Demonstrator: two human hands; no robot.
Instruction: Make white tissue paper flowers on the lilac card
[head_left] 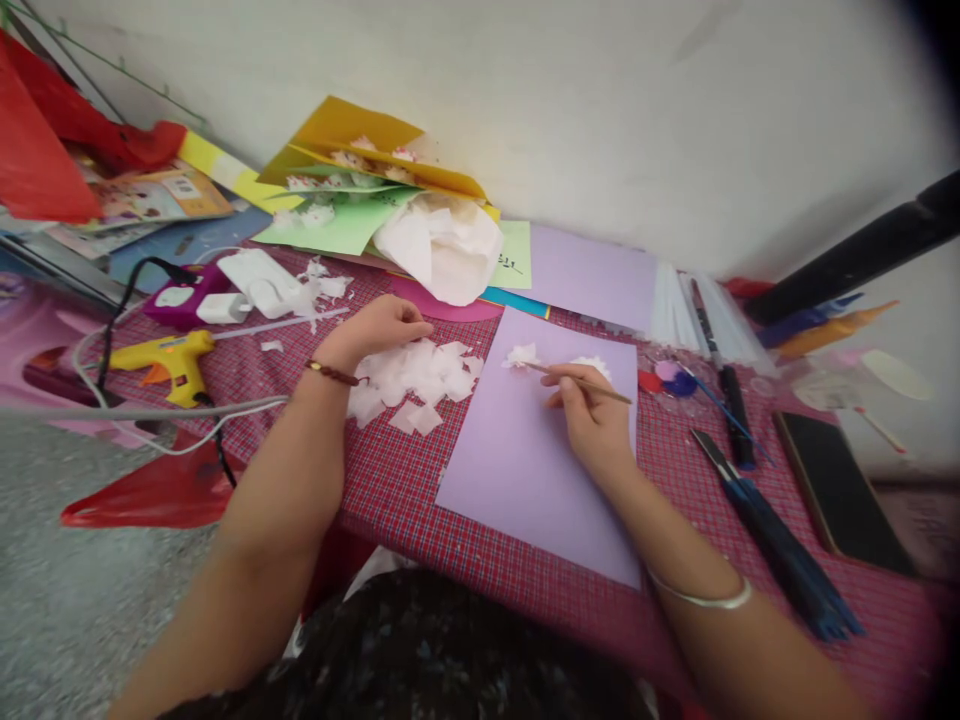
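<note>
Two bare hands show in my view from the head camera, both over a tabletop [405, 490] covered in red checked cloth. The left hand [382, 325] sits at the far edge of a heap of white paper pieces [420, 385], its fingers curled down and inward with the tips among the pieces. I cannot tell whether it pinches one or merely rests there. A dark beaded bracelet [330, 373] rings that wrist. The right hand [592, 415] is closed around a thin wooden stick [609, 394], held much like a pen between thumb and fingers. It lies over the upper part of a lilac sheet [517, 480] that is flat on the cloth, just right of the heap. The stick slants up and to the left, and its far tip reaches a small white paper flower [520, 354] near the sheet's top edge. A second white tuft [592, 364] lies close by, partly hidden behind the fingers. A thin silver bangle [701, 598] sits on the right forearm. To the left, well apart from the hands, a yellow glue gun [169, 358] lies with its cord trailing off the edge. To the right I see a bundle of dark blue sticks [780, 545] and a black phone [836, 490] lying flat. Coloured papers [360, 190] and a crumpled white sheet [442, 250] are piled against the wall.
</note>
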